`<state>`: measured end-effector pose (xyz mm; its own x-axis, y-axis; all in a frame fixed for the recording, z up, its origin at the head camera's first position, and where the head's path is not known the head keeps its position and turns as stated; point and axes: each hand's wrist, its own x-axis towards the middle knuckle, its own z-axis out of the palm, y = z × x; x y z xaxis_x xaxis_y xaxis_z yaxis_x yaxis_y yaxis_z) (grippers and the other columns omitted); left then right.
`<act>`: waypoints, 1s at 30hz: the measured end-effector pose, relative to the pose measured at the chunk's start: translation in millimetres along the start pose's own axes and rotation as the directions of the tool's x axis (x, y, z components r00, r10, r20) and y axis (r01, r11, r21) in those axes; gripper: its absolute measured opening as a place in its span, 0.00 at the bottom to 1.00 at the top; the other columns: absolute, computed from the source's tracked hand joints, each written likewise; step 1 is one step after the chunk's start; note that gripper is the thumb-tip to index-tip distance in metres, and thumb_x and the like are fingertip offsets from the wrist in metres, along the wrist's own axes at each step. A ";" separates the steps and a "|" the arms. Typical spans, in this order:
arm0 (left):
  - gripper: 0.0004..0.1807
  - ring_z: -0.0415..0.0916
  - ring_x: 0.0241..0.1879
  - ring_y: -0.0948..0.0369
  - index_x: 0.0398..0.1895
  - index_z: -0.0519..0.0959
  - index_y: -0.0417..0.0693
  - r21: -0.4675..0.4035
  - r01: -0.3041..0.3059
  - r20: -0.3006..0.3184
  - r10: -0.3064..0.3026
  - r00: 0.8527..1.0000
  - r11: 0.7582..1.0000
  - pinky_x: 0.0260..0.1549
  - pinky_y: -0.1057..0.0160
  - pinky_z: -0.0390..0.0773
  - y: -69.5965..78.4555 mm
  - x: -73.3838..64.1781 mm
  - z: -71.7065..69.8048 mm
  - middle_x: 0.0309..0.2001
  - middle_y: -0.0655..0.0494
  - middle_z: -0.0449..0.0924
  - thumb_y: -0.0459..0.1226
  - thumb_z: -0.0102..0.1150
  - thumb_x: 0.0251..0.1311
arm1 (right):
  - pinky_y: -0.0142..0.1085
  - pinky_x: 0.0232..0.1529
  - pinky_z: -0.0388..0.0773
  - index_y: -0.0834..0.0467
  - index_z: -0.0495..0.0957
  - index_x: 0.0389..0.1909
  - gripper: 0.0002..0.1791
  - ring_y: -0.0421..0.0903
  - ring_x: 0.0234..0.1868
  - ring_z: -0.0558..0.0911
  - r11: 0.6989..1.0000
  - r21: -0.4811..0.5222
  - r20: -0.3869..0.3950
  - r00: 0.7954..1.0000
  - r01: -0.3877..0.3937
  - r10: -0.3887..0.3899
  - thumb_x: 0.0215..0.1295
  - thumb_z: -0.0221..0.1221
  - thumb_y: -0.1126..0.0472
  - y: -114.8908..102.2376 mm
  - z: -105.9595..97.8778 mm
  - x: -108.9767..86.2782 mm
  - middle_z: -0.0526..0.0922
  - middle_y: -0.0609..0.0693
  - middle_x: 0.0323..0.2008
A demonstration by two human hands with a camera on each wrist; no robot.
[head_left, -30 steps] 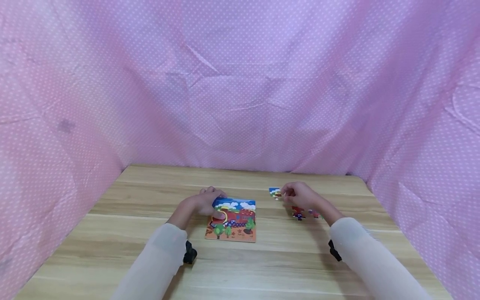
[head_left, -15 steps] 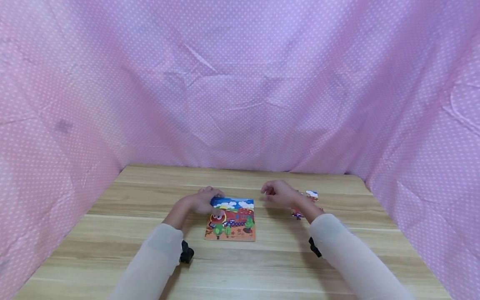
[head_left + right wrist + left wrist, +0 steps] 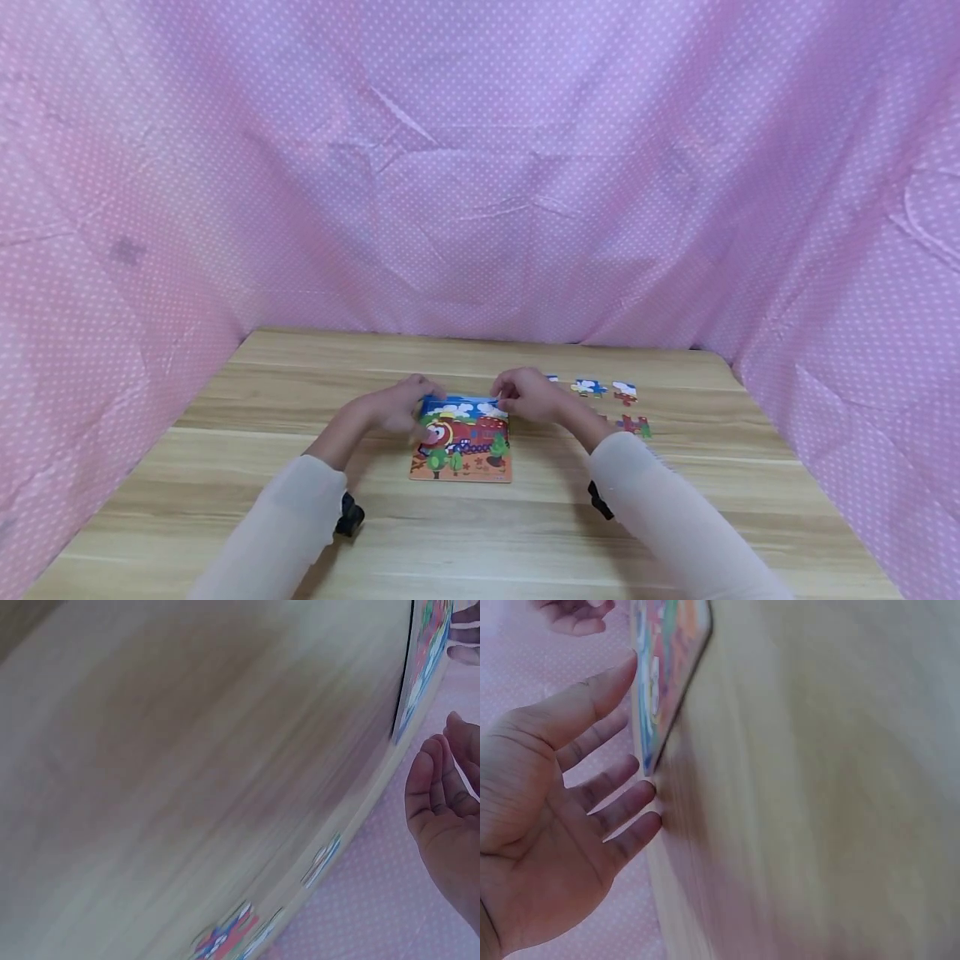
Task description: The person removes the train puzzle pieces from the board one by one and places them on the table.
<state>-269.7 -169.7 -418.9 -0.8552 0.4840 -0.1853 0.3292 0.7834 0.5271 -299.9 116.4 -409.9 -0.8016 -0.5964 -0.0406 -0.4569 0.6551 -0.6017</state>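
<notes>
A square picture puzzle board (image 3: 468, 454) with a red train, trees and blue sky lies flat on the table. At its upper left edge is my left hand (image 3: 399, 404); in the left wrist view the thumb and fingers of the left hand (image 3: 555, 817) are spread and relaxed, holding nothing, close to the board (image 3: 664, 675). Near the upper right corner hovers my right hand (image 3: 531, 395). The right wrist view shows the right hand (image 3: 450, 817) with loosely bent fingers, no piece visible between them and a small gap to the board (image 3: 424, 667).
Several loose jigsaw pieces lie right of the board, among them a cloud piece (image 3: 589, 387), a cloud-and-red piece (image 3: 625, 392) and a red-green piece (image 3: 636, 426). The wooden table (image 3: 465, 542) ends at a pink dotted cloth (image 3: 480, 208) behind and at both sides.
My right hand has moved left from the loose pieces to the board's upper right corner, uncovering those pieces. My left hand has lifted its thumb off the picture and drawn slightly left.
</notes>
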 end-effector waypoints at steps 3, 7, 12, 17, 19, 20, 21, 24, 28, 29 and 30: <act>0.33 0.65 0.65 0.51 0.65 0.75 0.58 0.017 -0.016 -0.001 0.016 1.000 1.000 0.63 0.39 0.69 -2.6 -4.0 1.2 0.65 0.54 0.66 0.44 0.76 0.56 | 0.37 0.41 0.78 0.59 0.83 0.47 0.07 0.43 0.36 0.77 1.000 -0.004 0.009 1.000 0.019 -0.019 0.73 0.60 0.66 -6.3 4.9 2.7 0.82 0.45 0.35; 0.33 0.63 0.67 0.50 0.65 0.75 0.56 0.009 -0.034 -0.003 0.034 0.999 0.999 0.65 0.39 0.67 -5.2 -8.4 3.0 0.67 0.53 0.65 0.43 0.76 0.56 | 0.37 0.44 0.80 0.59 0.83 0.49 0.08 0.42 0.38 0.79 1.000 -0.001 0.032 0.999 0.027 -0.027 0.73 0.61 0.66 -15.6 11.2 5.0 0.83 0.45 0.36; 0.36 0.58 0.72 0.47 0.67 0.74 0.53 0.007 -0.056 -0.003 0.056 0.998 0.998 0.67 0.37 0.63 -8.7 -12.1 5.5 0.71 0.50 0.62 0.45 0.76 0.55 | 0.37 0.44 0.79 0.55 0.83 0.48 0.07 0.41 0.37 0.80 0.999 -0.035 0.064 0.998 0.023 -0.021 0.73 0.62 0.62 -25.2 19.9 7.0 0.83 0.42 0.35; 0.38 0.59 0.71 0.48 0.68 0.72 0.52 0.044 -0.088 -0.001 0.089 0.996 0.995 0.67 0.39 0.64 -12.0 -15.6 7.6 0.70 0.51 0.62 0.49 0.76 0.55 | 0.34 0.43 0.78 0.53 0.84 0.44 0.05 0.39 0.37 0.79 0.995 -0.078 0.085 0.995 0.060 -0.054 0.72 0.64 0.58 -29.4 31.2 9.2 0.82 0.40 0.34; 0.40 0.59 0.71 0.47 0.69 0.71 0.51 0.065 -0.104 -0.002 0.104 0.995 0.993 0.67 0.39 0.64 -12.2 -17.5 8.4 0.70 0.51 0.63 0.51 0.76 0.56 | 0.33 0.43 0.78 0.53 0.84 0.44 0.05 0.38 0.36 0.79 0.994 -0.081 0.093 0.994 0.071 -0.063 0.71 0.65 0.58 -31.0 35.7 9.9 0.82 0.40 0.33; 0.41 0.60 0.71 0.47 0.70 0.71 0.50 0.075 -0.111 -0.002 0.111 0.994 0.991 0.67 0.38 0.64 -12.2 -18.5 8.5 0.70 0.50 0.63 0.52 0.76 0.55 | 0.32 0.42 0.78 0.53 0.84 0.44 0.06 0.38 0.36 0.79 0.994 -0.080 0.098 0.993 0.075 -0.067 0.71 0.65 0.58 -31.9 37.7 10.3 0.82 0.40 0.33; 0.42 0.60 0.71 0.45 0.71 0.70 0.49 0.081 -0.120 -0.004 0.121 0.993 0.989 0.67 0.38 0.64 -12.1 -19.5 8.7 0.71 0.49 0.63 0.52 0.76 0.55 | 0.32 0.42 0.78 0.53 0.84 0.44 0.06 0.37 0.36 0.79 0.994 -0.078 0.102 0.992 0.077 -0.069 0.70 0.66 0.58 -32.7 39.6 10.6 0.81 0.39 0.33; 0.44 0.59 0.71 0.43 0.71 0.70 0.46 0.100 -0.138 -0.011 0.140 0.990 0.985 0.67 0.37 0.63 -12.6 -21.1 9.5 0.72 0.45 0.62 0.53 0.76 0.55 | 0.31 0.41 0.77 0.55 0.84 0.45 0.08 0.37 0.35 0.78 0.993 -0.081 0.113 0.991 0.086 -0.077 0.69 0.67 0.57 -35.9 44.1 11.3 0.81 0.40 0.33; 0.44 0.60 0.72 0.44 0.71 0.70 0.44 0.120 -0.147 -0.023 0.151 0.988 0.982 0.68 0.39 0.64 -15.1 -20.7 11.8 0.73 0.45 0.62 0.55 0.74 0.55 | 0.30 0.40 0.76 0.56 0.83 0.47 0.12 0.37 0.34 0.76 0.991 -0.091 0.115 0.989 0.100 -0.090 0.68 0.68 0.55 -40.2 47.7 11.9 0.80 0.41 0.33; 0.45 0.60 0.71 0.44 0.71 0.70 0.44 0.120 -0.150 -0.027 0.155 0.988 0.981 0.68 0.39 0.64 -15.9 -20.4 12.3 0.72 0.45 0.62 0.56 0.74 0.55 | 0.30 0.40 0.76 0.57 0.83 0.48 0.13 0.37 0.34 0.76 0.990 -0.094 0.115 0.989 0.105 -0.094 0.67 0.69 0.55 -41.3 48.3 12.0 0.80 0.42 0.34; 0.45 0.60 0.72 0.45 0.71 0.70 0.44 0.124 -0.151 -0.029 0.155 0.987 0.981 0.68 0.40 0.64 -16.5 -20.1 12.6 0.73 0.46 0.62 0.56 0.74 0.55 | 0.30 0.40 0.76 0.57 0.83 0.48 0.14 0.37 0.34 0.76 0.990 -0.095 0.113 0.989 0.108 -0.097 0.67 0.69 0.54 -42.2 48.8 12.2 0.81 0.42 0.34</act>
<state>-252.9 -187.4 -434.3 -0.8048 0.5885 -0.0772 0.5013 0.7436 0.4424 -271.6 58.9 -424.0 -0.7045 -0.7060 -0.0718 -0.5757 0.6278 -0.5239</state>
